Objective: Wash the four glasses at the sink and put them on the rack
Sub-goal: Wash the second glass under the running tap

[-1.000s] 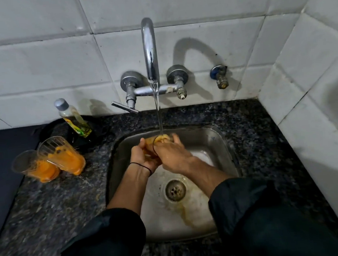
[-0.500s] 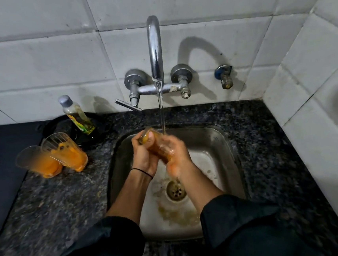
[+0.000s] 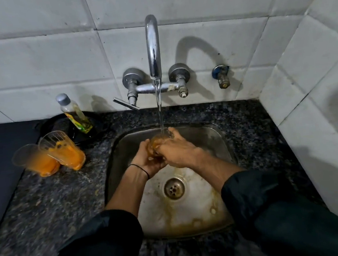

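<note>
A clear glass (image 3: 157,142) stained orange sits upright between both of my hands over the steel sink (image 3: 124,144), and the running tap stream falls into its mouth. My left hand (image 3: 146,161) cups the glass from the left and below. My right hand (image 3: 177,149) wraps it from the right, fingers over the rim. Two more glasses stand on the counter left of the sink, both smeared with orange residue: one (image 3: 63,150) nearer the sink, one (image 3: 36,160) beside it. No rack is in view.
The tap (image 3: 153,46) juts from the white tiled wall, its lever handle (image 3: 125,104) to the left. A small bottle (image 3: 73,113) stands in a black dish behind the glasses. Orange-brown water pools around the drain (image 3: 174,188). A tiled wall closes the right side.
The glass has gone from tilted on its side between my hands to upright under the stream. My right hand moved up from beside the drain onto the rim.
</note>
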The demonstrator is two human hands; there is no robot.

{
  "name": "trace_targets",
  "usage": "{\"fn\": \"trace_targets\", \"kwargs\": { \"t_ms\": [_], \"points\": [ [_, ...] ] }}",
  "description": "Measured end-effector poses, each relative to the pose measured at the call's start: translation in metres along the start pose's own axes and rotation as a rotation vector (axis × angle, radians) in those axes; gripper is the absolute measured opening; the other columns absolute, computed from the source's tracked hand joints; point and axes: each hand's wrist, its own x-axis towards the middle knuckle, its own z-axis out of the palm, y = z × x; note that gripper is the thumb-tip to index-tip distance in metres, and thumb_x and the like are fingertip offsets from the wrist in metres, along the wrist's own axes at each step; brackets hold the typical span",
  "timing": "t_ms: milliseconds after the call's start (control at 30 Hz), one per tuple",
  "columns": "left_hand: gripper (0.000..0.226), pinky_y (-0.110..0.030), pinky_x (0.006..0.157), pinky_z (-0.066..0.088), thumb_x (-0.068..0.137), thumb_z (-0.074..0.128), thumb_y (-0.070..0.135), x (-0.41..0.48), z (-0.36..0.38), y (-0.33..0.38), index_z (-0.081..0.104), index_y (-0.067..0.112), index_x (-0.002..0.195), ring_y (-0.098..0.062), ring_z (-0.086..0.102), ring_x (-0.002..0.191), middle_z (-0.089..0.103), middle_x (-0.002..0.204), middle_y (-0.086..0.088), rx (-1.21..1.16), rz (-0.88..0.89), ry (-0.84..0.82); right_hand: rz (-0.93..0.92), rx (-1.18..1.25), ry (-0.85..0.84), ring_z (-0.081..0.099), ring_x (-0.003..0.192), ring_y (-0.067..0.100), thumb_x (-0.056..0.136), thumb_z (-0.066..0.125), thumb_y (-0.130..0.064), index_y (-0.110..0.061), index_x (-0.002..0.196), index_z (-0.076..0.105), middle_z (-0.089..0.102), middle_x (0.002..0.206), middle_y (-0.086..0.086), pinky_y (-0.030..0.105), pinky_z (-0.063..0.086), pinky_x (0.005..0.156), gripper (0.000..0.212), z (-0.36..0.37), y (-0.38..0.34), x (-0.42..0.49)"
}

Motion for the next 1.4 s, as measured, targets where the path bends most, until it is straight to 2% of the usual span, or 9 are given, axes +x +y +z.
{"fn": "trace_targets", "kwargs": {
  "t_ms": [67, 200, 400, 633, 800, 867, 1000, 1200, 1400],
  "points": [
    [0.049, -0.045, 0.083, 0.055, 0.1, 0.038, 0.045, 0.001, 0.003, -0.013, 0.063, 0.006, 0.119, -0.03, 0.067, 0.105, 0.069, 0.117, -0.021, -0.107, 0.104, -0.048, 0.065, -0.006, 0.027, 0.041, 0.143, 0.02, 0.09, 0.063, -0.014, -0.024, 0.137, 0.055, 0.053, 0.147, 0.0, 0.048, 0.006, 0.124, 0.049, -0.007, -0.01, 0.004],
    [0.05, -0.039, 0.079, 0.054, 0.104, 0.032, 0.049, 0.006, -0.007, -0.016, 0.065, 0.012, 0.107, -0.025, 0.07, 0.093, 0.071, 0.101, -0.014, -0.226, 0.177, -0.096, 0.305, 0.642, 0.056, 0.061, 0.118, 0.023, 0.084, 0.067, -0.018, -0.02, 0.125, 0.067, 0.069, 0.121, 0.004, 0.04, 0.045, 0.106, 0.04, -0.004, -0.026, 0.013],
    [0.049, -0.044, 0.075, 0.061, 0.089, 0.065, 0.048, -0.001, -0.018, 0.003, 0.065, 0.006, 0.115, -0.031, 0.064, 0.099, 0.065, 0.11, -0.021, 0.015, -0.002, -0.005, -0.022, -0.212, 0.058, 0.037, 0.141, 0.034, 0.099, 0.039, -0.029, -0.017, 0.13, 0.059, 0.057, 0.14, 0.011, 0.048, 0.017, 0.12, 0.039, -0.003, -0.006, -0.001],
    [0.042, -0.04, 0.09, 0.054, 0.096, 0.052, 0.036, -0.001, -0.019, -0.006, 0.061, 0.007, 0.123, -0.027, 0.061, 0.109, 0.06, 0.129, -0.02, 0.008, 0.126, -0.113, 0.299, 0.764, 0.149, 0.065, 0.107, 0.02, 0.079, 0.068, -0.005, -0.02, 0.1, 0.073, 0.071, 0.112, 0.002, 0.037, 0.053, 0.094, 0.027, 0.017, -0.019, 0.011],
    [0.046, -0.039, 0.077, 0.053, 0.09, 0.062, 0.051, -0.003, -0.012, 0.008, 0.067, 0.006, 0.098, -0.027, 0.064, 0.089, 0.067, 0.093, -0.017, 0.19, -0.056, 0.025, 0.074, 0.003, 0.171, 0.057, 0.113, 0.025, 0.083, 0.064, -0.009, -0.02, 0.121, 0.06, 0.062, 0.123, 0.004, 0.039, 0.044, 0.103, 0.04, 0.012, -0.01, -0.008],
    [0.041, -0.04, 0.081, 0.053, 0.093, 0.058, 0.047, 0.0, -0.007, -0.002, 0.068, 0.009, 0.103, -0.026, 0.068, 0.091, 0.07, 0.099, -0.015, 0.065, 0.02, -0.057, 0.137, 0.103, 0.198, 0.06, 0.111, 0.026, 0.081, 0.067, -0.006, -0.018, 0.115, 0.065, 0.065, 0.121, 0.005, 0.041, 0.044, 0.102, 0.036, 0.009, -0.015, -0.001],
    [0.044, -0.037, 0.089, 0.054, 0.086, 0.067, 0.038, 0.01, -0.015, -0.011, 0.059, 0.01, 0.119, -0.024, 0.066, 0.103, 0.06, 0.118, -0.017, -0.053, 0.212, -0.144, 0.306, 0.918, 0.232, 0.07, 0.106, 0.02, 0.083, 0.069, -0.01, -0.02, 0.11, 0.077, 0.076, 0.107, 0.002, 0.042, 0.053, 0.101, 0.03, 0.005, -0.021, 0.003],
    [0.05, -0.046, 0.072, 0.054, 0.091, 0.062, 0.049, 0.001, -0.008, 0.003, 0.063, 0.007, 0.118, -0.033, 0.064, 0.098, 0.065, 0.108, -0.022, 0.081, -0.02, 0.065, 0.144, 0.257, 0.238, 0.051, 0.12, 0.025, 0.091, 0.055, -0.039, -0.035, 0.117, 0.064, 0.048, 0.132, -0.001, 0.033, 0.046, 0.079, 0.028, 0.015, -0.007, -0.011],
    [0.047, -0.035, 0.063, 0.061, 0.105, 0.033, 0.037, -0.001, 0.0, -0.017, 0.066, 0.004, 0.105, -0.024, 0.073, 0.082, 0.075, 0.096, -0.017, -0.011, 0.154, -0.023, 0.443, 0.849, 0.163, 0.063, 0.108, 0.021, 0.073, 0.064, -0.007, -0.022, 0.104, 0.071, 0.07, 0.111, 0.002, 0.046, 0.049, 0.099, 0.035, 0.01, -0.017, 0.01]
  ]
}}
